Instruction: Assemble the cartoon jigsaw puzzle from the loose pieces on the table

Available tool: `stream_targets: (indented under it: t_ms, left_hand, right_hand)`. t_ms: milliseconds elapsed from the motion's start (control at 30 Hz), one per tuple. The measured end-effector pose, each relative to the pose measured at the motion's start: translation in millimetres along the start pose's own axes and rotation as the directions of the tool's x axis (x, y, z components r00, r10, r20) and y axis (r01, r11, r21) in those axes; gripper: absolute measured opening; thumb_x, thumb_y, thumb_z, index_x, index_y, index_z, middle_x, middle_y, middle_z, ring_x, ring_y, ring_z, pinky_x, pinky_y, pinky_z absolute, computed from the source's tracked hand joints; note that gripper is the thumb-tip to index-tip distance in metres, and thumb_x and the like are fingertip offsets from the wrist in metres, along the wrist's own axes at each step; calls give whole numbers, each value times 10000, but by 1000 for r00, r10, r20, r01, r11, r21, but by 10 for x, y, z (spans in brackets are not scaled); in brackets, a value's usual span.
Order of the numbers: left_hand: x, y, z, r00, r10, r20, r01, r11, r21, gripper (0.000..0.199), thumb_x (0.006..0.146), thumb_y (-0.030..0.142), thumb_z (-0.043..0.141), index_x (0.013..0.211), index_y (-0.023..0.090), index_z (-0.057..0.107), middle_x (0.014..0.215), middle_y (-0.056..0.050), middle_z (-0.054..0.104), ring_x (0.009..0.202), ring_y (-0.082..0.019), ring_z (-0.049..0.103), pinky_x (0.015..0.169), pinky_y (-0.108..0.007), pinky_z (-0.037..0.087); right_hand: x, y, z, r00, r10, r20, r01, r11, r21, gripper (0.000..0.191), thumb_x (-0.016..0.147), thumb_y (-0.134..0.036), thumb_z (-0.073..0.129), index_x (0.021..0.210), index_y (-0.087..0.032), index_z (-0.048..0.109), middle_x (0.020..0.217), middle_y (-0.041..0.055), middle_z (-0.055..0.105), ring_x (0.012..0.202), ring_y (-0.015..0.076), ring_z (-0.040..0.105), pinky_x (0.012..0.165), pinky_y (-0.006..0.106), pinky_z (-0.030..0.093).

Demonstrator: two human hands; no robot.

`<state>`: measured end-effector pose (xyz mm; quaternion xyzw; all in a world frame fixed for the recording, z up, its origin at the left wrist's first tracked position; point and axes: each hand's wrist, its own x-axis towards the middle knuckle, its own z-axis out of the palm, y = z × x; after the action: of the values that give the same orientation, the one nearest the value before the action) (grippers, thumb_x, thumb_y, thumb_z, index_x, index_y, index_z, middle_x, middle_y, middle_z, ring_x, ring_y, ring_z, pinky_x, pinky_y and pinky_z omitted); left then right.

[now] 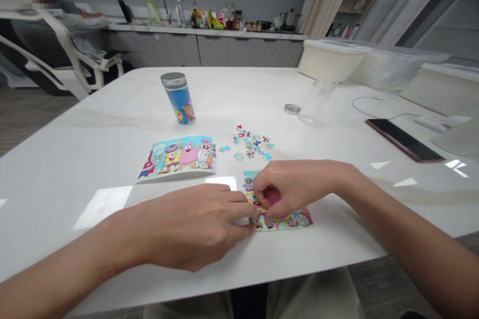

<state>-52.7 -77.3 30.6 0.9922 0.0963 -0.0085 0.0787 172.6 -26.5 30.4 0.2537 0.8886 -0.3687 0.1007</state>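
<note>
You will find a black smartphone with a copper-toned edge [404, 140] lying flat on the white stone tabletop [67, 159], a thin white cable [374, 101] looping behind it. Beyond stand a lidded white plastic tub [335, 61] and a clear plastic bin [396, 72]. Assorted bottles [209, 19] and a steel cooking pot [291, 19] line the far counter above grey cabinets [213, 51]. A seated person [63, 35] occupies a white-framed chair [62, 55] at left.

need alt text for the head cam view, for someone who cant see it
Seen from a person's head, the left hand and right hand meet over a partly assembled cartoon jigsaw puzzle on a white table. Loose pieces lie beyond it, beside a SpongeBob picture card. Farther back are a blue tube with a metal lid and a clear jar.
</note>
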Motion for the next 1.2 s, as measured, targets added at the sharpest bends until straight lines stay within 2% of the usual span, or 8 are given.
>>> stream_targets:
  t_ms: [300,533,733,900,1067,1200]
  left_hand:
    - [-20,-12,-11,1000,-27,-8,27,1000,-5,202,828,174,614,1026,203,639,1004,-63,631,817,-209,569,695,-344,425]
    - [-24,-17,-30,999,-31,-18,31,999,-25,180,837,168,614,1008,214,644,959,-58,623,783,-198,558,681,-337,425]
    - [-19,-23,-22,999,-37,16,38,999,-24,174,858,188,602,1026,213,638,980,-67,631,798,-202,570,702,-338,436]
    - [-4,-12,-27,999,-32,-21,31,999,-38,228,831,179,642,1058,195,632,982,-63,635,807,-199,581,707,-339,448]
    - [23,-19,18,998,-14,-64,12,999,-30,166,839,159,629,998,202,608,951,-41,649,787,-180,579,689,-331,439]
    - [20,-82,60,993,-27,-112,31,999,32,126,850,155,606,964,195,571,923,-31,662,773,-178,571,673,-330,417]
  right_hand:
    - [-5,-17,-4,1000,17,2,-17,1000,1,125,737,-261,685,716,-181,590,661,-42,568,587,90,471,553,227,330]
    - [-7,-2,2,1000,20,3,-20,1000,-3,123,739,-263,689,725,-183,597,660,-43,568,587,91,477,554,228,335]
    - [-4,-6,-3,1000,22,11,-22,1000,3,139,734,-272,694,717,-183,589,652,-44,567,586,91,484,556,226,338]
    - [-5,-12,-13,1000,14,5,-14,1000,-6,112,733,-250,680,720,-181,592,649,-42,566,586,93,485,560,229,337]
    - [2,-14,1,1000,14,9,-14,1000,-3,121,740,-256,681,716,-180,589,654,-37,569,584,96,477,555,232,330]
    - [-26,-1,-28,999,-47,-12,47,999,-12,144,761,-267,687,703,-175,593,658,-34,561,593,93,473,569,232,329]
